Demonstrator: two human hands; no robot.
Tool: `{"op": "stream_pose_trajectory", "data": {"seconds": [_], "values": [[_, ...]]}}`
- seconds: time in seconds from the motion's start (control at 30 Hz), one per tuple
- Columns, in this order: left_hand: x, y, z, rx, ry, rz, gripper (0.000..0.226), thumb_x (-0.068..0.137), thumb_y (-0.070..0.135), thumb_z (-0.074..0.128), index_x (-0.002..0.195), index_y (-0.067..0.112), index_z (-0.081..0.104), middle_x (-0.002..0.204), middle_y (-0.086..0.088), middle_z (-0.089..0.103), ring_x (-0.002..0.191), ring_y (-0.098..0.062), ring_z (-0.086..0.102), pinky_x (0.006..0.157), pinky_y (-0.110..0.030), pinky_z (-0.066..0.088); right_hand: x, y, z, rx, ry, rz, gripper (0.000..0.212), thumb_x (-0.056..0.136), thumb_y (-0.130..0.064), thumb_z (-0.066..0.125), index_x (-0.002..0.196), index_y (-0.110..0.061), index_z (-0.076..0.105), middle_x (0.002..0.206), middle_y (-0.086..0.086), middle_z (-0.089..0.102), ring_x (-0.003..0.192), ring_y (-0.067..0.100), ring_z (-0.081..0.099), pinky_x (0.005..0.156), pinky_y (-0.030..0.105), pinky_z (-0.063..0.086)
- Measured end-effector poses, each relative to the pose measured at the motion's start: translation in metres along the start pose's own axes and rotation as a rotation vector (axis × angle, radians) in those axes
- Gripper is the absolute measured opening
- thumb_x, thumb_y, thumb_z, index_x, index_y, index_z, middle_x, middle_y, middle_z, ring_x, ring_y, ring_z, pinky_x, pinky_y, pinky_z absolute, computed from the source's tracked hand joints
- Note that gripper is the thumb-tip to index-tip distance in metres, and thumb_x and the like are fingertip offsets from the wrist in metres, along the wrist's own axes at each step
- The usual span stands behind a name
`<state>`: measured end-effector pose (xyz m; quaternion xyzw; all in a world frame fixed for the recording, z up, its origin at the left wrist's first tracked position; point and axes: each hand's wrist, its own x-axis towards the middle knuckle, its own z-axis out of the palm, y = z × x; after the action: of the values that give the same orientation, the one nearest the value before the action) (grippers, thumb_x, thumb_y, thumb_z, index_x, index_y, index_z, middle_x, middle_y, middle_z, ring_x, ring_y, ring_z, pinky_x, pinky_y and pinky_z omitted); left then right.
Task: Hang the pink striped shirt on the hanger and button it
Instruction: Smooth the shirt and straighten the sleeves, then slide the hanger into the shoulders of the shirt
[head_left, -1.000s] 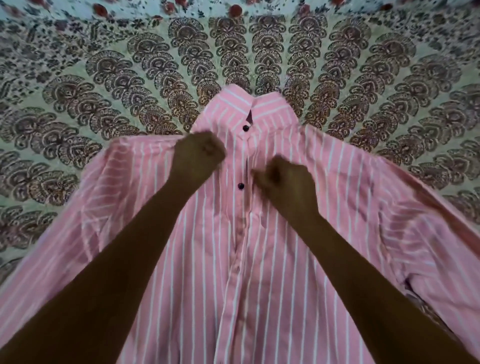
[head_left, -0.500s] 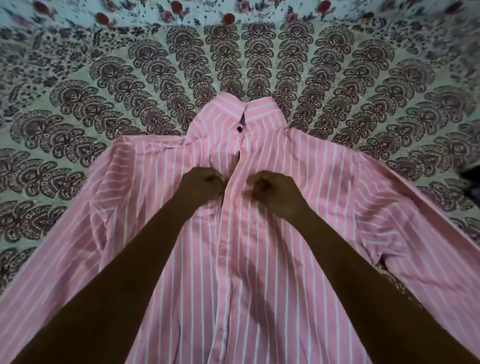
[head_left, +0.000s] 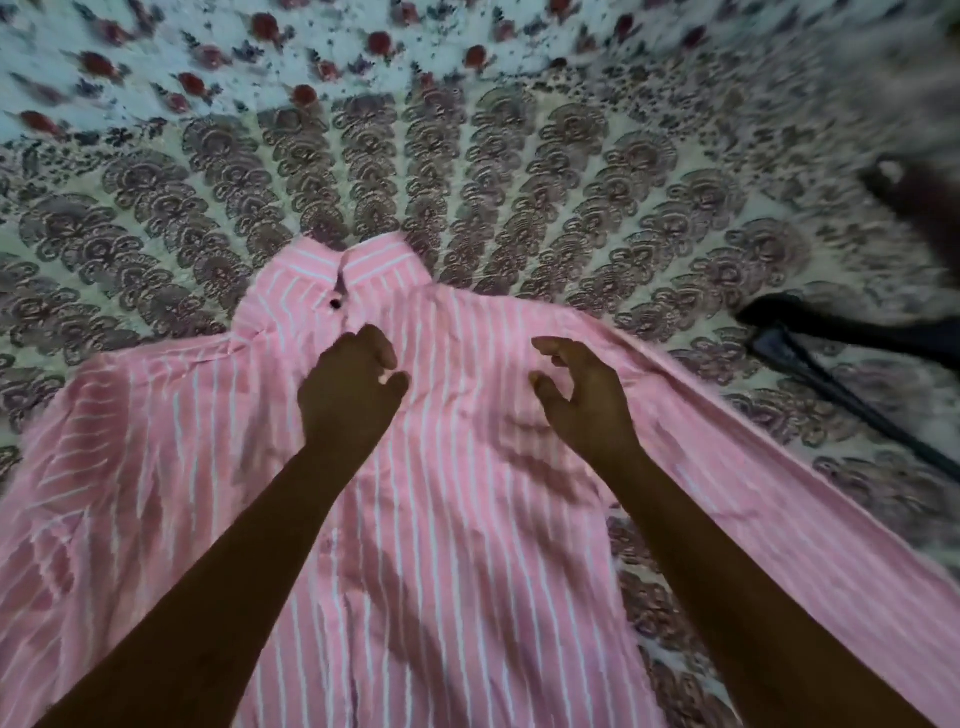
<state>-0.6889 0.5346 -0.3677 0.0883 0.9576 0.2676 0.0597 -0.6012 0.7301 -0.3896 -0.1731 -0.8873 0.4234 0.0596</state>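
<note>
Head view. No brand, label or legible writing on anything in frame.

Count: one pink striped shirt (head_left: 467, 545), one dark button (head_left: 335, 303) visible on it, two hands, one patterned bedsheet (head_left: 519, 171), one dark strap-like object (head_left: 841, 374).

The pink striped shirt lies front-up on the patterned bedsheet, collar (head_left: 358, 260) pointing toward the far edge, body running down to the near edge of the sheet and out of frame. One sleeve spreads toward the left edge, the other toward the right edge. The placket runs down the middle; the dark button sits just below the collar. Whether the placket is closed lower down cannot be told, since blur and the arm cover it. A hanger cannot be made out.

Left hand (head_left: 350, 395): over the chest of the shirt just below the dark button, fingers curled in toward the thumb. Whether it pinches cloth or holds nothing cannot be told.

Right hand (head_left: 582, 400): over the shirt's chest toward the right sleeve, well apart from the left hand, fingers loosely curled and spread, thumb separated, nothing between them.

The dark strap-like object lies on the bedsheet near its right edge, beside the right sleeve; blurred, identity unclear.
</note>
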Motion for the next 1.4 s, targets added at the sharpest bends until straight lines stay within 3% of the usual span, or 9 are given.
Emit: {"op": "stream_pose_trajectory", "data": {"seconds": [0.4,0.57,0.67,0.73,0.83,0.93,1.17,1.27,1.4], "values": [[-0.029,0.218,0.12,-0.208,-0.243,0.392,0.013,0.074,0.016,0.07,0.079,0.022,0.06,0.087,0.0,0.065,0.085,-0.025,0.061,0.074,-0.035,0.048,-0.081,0.12,-0.176,-0.168,0.395,0.313,0.053,0.076,-0.028,0.043,0.123,-0.006,0.054,0.12,0.017,0.06,0.108,0.036,0.056,0.091,0.041,0.046],[-0.038,0.289,0.182,-0.133,-0.35,0.616,0.021,0.079,0.018,0.065,0.1,0.017,0.065,0.102,-0.01,0.066,0.095,-0.029,0.061,0.083,-0.038,0.049,-0.118,0.177,-0.215,-0.257,0.453,0.397,0.054,0.079,-0.022,0.046,0.131,-0.009,0.047,0.131,0.015,0.052,0.121,0.034,0.047,0.103,0.041,0.038],[-0.038,0.326,0.217,0.008,-0.332,0.76,0.039,0.085,0.026,0.059,0.123,0.016,0.055,0.12,-0.015,0.058,0.113,-0.031,0.052,0.096,-0.039,0.041,-0.13,0.208,-0.23,-0.313,0.483,0.432,0.054,0.084,-0.019,0.052,0.136,-0.008,0.042,0.139,0.015,0.045,0.129,0.033,0.04,0.108,0.041,0.031],[-0.038,0.348,0.239,0.216,-0.312,0.811,0.055,0.087,0.034,0.055,0.137,0.017,0.039,0.143,-0.015,0.038,0.135,-0.032,0.029,0.11,-0.044,0.022,-0.135,0.225,-0.234,-0.374,0.487,0.464,0.057,0.086,-0.018,0.054,0.14,-0.009,0.036,0.145,0.015,0.038,0.136,0.031,0.032,0.113,0.041,0.024],[-0.035,0.371,0.263,0.375,-0.375,0.765,0.07,0.09,0.042,0.049,0.147,0.018,0.016,0.155,-0.014,0.014,0.144,-0.033,0.006,0.115,-0.051,0.006,-0.137,0.242,-0.236,-0.457,0.472,0.492,0.063,0.088,-0.023,0.054,0.144,-0.013,0.027,0.152,0.013,0.027,0.141,0.028,0.021,0.117,0.039,0.014],[-0.029,0.381,0.278,0.43,-0.446,0.701,0.07,0.092,0.044,0.046,0.147,0.015,0.013,0.15,-0.017,0.023,0.14,-0.034,0.019,0.114,-0.051,0.01,-0.139,0.253,-0.237,-0.475,0.402,0.567,0.066,0.092,-0.031,0.047,0.147,-0.015,0.015,0.156,0.009,0.014,0.145,0.024,0.01,0.119,0.038,0.005],[-0.014,0.368,0.276,0.409,-0.45,0.669,0.048,0.087,0.031,0.058,0.126,0.006,0.046,0.127,-0.022,0.045,0.118,-0.038,0.043,0.095,-0.046,0.041,-0.142,0.256,-0.239,-0.458,0.302,0.622,0.063,0.094,-0.036,0.042,0.148,-0.018,0.014,0.158,0.007,0.004,0.146,0.022,-0.001,0.119,0.04,0.001],[-0.019,0.356,0.263,0.303,-0.405,0.642,0.025,0.09,0.017,0.053,0.11,0.005,0.059,0.103,-0.021,0.061,0.093,-0.035,0.058,0.078,-0.041,0.047,-0.144,0.252,-0.24,-0.469,0.253,0.637,0.061,0.095,-0.037,0.04,0.148,-0.021,0.014,0.158,0.005,0.004,0.146,0.021,-0.002,0.119,0.04,0.001],[-0.026,0.342,0.238,0.224,-0.283,0.721,0.023,0.09,0.017,0.052,0.107,0.006,0.063,0.094,-0.021,0.066,0.086,-0.037,0.061,0.072,-0.04,0.048,-0.148,0.238,-0.242,-0.45,0.253,0.63,0.061,0.094,-0.037,0.041,0.148,-0.022,0.015,0.158,0.005,0.004,0.146,0.021,-0.002,0.119,0.04,0.0]]}}
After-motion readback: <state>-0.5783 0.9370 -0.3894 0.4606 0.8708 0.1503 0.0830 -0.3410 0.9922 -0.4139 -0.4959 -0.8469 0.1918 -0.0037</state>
